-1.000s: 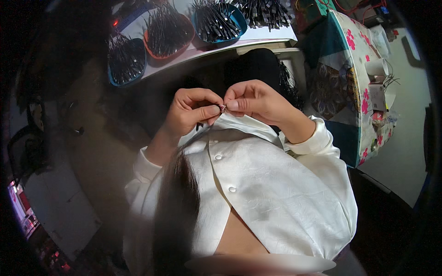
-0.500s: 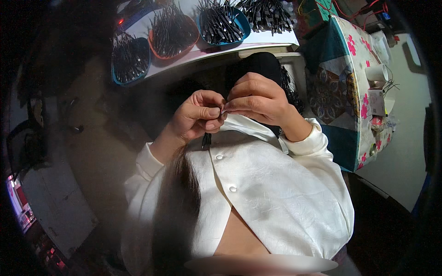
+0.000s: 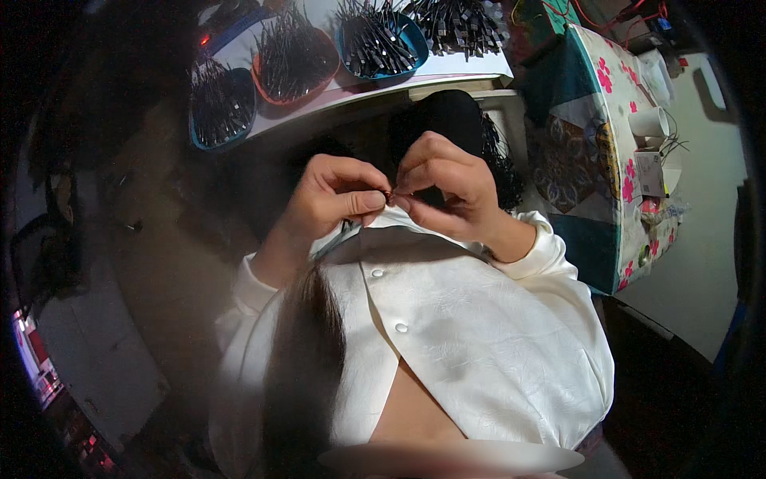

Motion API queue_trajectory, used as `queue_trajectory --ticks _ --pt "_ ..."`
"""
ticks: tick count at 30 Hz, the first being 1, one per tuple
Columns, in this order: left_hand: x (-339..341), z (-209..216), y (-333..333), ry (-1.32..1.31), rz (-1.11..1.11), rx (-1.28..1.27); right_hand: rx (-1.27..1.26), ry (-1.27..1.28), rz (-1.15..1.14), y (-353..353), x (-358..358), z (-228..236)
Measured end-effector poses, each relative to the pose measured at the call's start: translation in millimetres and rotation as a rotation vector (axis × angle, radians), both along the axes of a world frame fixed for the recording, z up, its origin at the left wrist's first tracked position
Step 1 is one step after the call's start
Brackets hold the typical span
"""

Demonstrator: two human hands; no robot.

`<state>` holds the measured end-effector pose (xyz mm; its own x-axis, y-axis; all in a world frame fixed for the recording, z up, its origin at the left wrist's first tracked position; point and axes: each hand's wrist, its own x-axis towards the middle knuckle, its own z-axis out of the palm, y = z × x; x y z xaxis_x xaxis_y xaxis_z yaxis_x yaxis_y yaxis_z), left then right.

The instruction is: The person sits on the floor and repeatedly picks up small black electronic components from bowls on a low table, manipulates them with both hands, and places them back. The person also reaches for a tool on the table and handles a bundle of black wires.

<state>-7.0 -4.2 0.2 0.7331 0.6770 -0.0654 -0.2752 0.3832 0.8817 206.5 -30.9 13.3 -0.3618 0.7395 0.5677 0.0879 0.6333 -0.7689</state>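
Both hands meet just above the white shirt [image 3: 479, 335]. The left hand [image 3: 335, 199] and right hand [image 3: 443, 180] each pinch a tiny dark part [image 3: 388, 196] between thumb and fingertips, fingers curled closed. Beyond, 3 bowls of dark cables [image 3: 291, 60] sit on the surface [image 3: 415, 76].

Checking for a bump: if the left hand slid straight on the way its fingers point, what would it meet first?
The left hand points right, so it would almost at once meet the right hand, whose fingers pinch the same small part. Depth looks shared, though that is unclear.
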Motion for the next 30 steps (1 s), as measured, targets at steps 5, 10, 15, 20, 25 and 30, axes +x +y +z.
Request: queue_trajectory --ticks 5,10,15,20,25,30 --pt "-7.5 18.7 1.4 0.283 0.141 0.694 -0.186 0.083 -0.005 -5.2 -5.4 -7.5" --pt "-9.5 25.0 3.9 0.33 0.202 0.79 -0.118 -0.018 -0.079 -0.1 1.1 -0.2" --pt "-12.3 41.3 14.4 0.523 0.321 0.929 -0.033 -0.12 -0.202 12.5 6.8 -9.7" --pt "-21.1 82.2 63.0 0.763 0.513 1.34 -0.001 -0.227 -0.298 32.6 9.4 -44.7" --pt "-28.1 99.5 165.2 1.047 0.527 1.431 -0.055 -0.328 -0.393 42.6 35.9 -79.6" --pt "-27.5 63.0 277.0 1.23 0.313 1.559 0.016 -0.361 -0.51 59.7 50.4 -113.0"
